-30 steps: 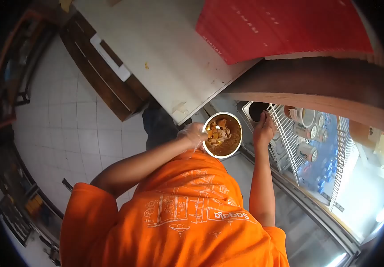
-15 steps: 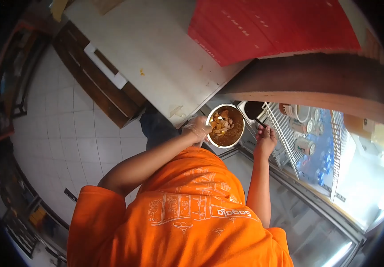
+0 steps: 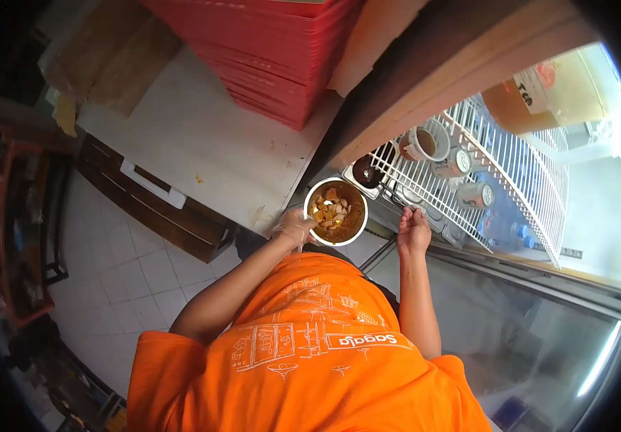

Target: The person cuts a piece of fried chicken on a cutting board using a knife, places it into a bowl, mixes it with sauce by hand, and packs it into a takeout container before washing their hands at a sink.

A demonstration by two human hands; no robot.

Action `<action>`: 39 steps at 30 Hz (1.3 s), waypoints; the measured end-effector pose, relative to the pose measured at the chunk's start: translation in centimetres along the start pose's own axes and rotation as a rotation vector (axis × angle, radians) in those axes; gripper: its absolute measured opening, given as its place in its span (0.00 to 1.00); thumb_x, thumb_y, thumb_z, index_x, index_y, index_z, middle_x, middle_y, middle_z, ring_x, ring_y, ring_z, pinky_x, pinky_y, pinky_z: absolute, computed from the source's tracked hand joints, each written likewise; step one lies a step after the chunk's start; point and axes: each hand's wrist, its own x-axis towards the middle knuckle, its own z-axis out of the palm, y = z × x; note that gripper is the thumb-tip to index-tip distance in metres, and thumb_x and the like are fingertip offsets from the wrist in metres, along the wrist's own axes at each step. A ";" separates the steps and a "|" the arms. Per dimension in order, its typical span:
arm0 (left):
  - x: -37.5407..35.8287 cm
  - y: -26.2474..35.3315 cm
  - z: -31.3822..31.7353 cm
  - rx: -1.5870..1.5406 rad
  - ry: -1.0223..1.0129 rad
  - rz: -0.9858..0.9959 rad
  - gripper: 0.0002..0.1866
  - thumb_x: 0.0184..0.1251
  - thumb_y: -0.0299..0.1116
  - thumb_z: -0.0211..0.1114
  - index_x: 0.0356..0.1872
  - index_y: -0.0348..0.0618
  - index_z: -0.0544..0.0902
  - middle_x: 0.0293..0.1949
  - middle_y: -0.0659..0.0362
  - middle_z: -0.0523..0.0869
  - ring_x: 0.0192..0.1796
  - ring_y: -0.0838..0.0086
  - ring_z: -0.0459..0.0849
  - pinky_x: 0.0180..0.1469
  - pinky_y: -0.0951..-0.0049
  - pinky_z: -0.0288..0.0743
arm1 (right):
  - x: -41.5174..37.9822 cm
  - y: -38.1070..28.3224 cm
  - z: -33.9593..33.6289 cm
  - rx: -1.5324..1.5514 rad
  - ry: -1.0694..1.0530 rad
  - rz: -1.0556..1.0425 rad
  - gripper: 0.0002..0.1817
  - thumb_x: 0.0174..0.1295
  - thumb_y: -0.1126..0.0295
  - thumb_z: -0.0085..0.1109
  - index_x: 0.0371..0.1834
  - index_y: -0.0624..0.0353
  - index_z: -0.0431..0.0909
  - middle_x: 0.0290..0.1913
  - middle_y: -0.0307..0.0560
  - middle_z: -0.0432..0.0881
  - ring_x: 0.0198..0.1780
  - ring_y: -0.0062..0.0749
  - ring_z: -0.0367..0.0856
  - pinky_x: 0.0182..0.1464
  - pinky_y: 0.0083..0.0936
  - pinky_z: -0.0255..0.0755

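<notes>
My left hand (image 3: pixel 296 227), in a clear plastic glove, is closed on the rim of a white bowl (image 3: pixel 307 229). Brown sauce and pieces of food (image 3: pixel 332 209) lie inside it. To the right of the bowl, my bare right hand (image 3: pixel 414 229) is closed on the end of a thin, dark-handled utensil (image 3: pixel 391 198). It points towards a metal container of dark brown sauce (image 3: pixel 368 173) under the fridge rack; its head cannot be made out.
An open fridge has wire shelves (image 3: pixel 533 173) with a plastic cup (image 3: pixel 425 141), cans (image 3: pixel 474 195) and a tub of amber liquid (image 3: pixel 548 93). Its glass door (image 3: pixel 512 324) spreads at lower right. Red stacked boxes (image 3: pixel 281 57) stand on a white table (image 3: pixel 217 137); a wooden bench (image 3: pixel 152 201) is left.
My view has turned, showing more of the fridge's upper shelf. Both hands keep their holds on the bowl and the utensil. More of the dark sauce container shows now.
</notes>
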 end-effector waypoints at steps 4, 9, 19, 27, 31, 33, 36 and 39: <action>0.5 -0.5 0.2 0.021 0.088 0.016 0.16 0.62 0.29 0.62 0.49 0.30 0.80 0.31 0.53 0.86 0.19 0.73 0.84 0.20 0.75 0.78 | -1.6 -0.4 -0.7 -0.071 -0.097 -0.047 0.10 0.75 0.68 0.53 0.49 0.64 0.75 0.36 0.49 0.83 0.32 0.28 0.80 0.36 0.22 0.79; 0.0 -0.3 0.5 -0.058 0.082 0.020 0.16 0.63 0.27 0.61 0.50 0.31 0.79 0.30 0.53 0.85 0.19 0.74 0.83 0.18 0.78 0.76 | -5.5 -0.4 3.1 -0.690 -0.500 -0.311 0.06 0.72 0.75 0.54 0.43 0.64 0.81 0.33 0.48 0.85 0.32 0.30 0.84 0.37 0.24 0.79; -0.8 -0.4 0.4 -0.050 0.097 0.040 0.15 0.64 0.30 0.63 0.48 0.31 0.76 0.29 0.54 0.82 0.22 0.71 0.86 0.17 0.76 0.71 | -5.1 -0.3 2.5 -0.863 -0.544 -0.616 0.06 0.71 0.76 0.54 0.44 0.65 0.80 0.30 0.46 0.84 0.30 0.27 0.83 0.35 0.24 0.78; -2.4 0.7 0.0 -0.135 0.003 -0.007 0.13 0.66 0.28 0.61 0.50 0.36 0.77 0.36 0.56 0.84 0.22 0.73 0.86 0.18 0.80 0.72 | -3.0 -1.2 0.7 -0.310 -0.243 -0.220 0.12 0.75 0.67 0.53 0.46 0.68 0.77 0.34 0.50 0.83 0.29 0.27 0.81 0.35 0.24 0.78; -2.1 0.1 -0.6 -0.159 -0.015 -0.030 0.14 0.66 0.26 0.61 0.52 0.37 0.76 0.38 0.55 0.84 0.23 0.73 0.85 0.22 0.79 0.78 | -2.8 -0.6 0.8 -0.180 -0.183 -0.294 0.13 0.75 0.67 0.52 0.48 0.68 0.77 0.36 0.51 0.83 0.32 0.28 0.82 0.36 0.24 0.80; -1.9 -0.4 -0.7 -0.172 -0.006 -0.027 0.14 0.66 0.26 0.60 0.52 0.37 0.76 0.39 0.55 0.84 0.23 0.73 0.84 0.24 0.78 0.80 | -2.9 0.1 1.8 -0.250 -0.134 -0.407 0.13 0.76 0.67 0.52 0.49 0.68 0.77 0.37 0.51 0.84 0.34 0.29 0.83 0.38 0.24 0.81; -2.5 0.0 -0.7 -0.171 0.008 -0.024 0.14 0.67 0.26 0.60 0.53 0.37 0.76 0.40 0.55 0.85 0.23 0.73 0.84 0.25 0.77 0.81 | -2.4 1.5 3.0 -0.682 -0.174 -0.631 0.12 0.74 0.70 0.52 0.48 0.68 0.79 0.38 0.54 0.85 0.34 0.32 0.84 0.41 0.28 0.80; -2.6 0.8 -0.8 -0.104 0.011 -0.034 0.15 0.67 0.26 0.59 0.53 0.37 0.76 0.40 0.54 0.85 0.24 0.73 0.85 0.24 0.76 0.79 | -1.2 1.9 5.3 -1.151 -0.373 -1.216 0.08 0.68 0.77 0.52 0.43 0.67 0.81 0.40 0.58 0.85 0.40 0.47 0.85 0.46 0.39 0.77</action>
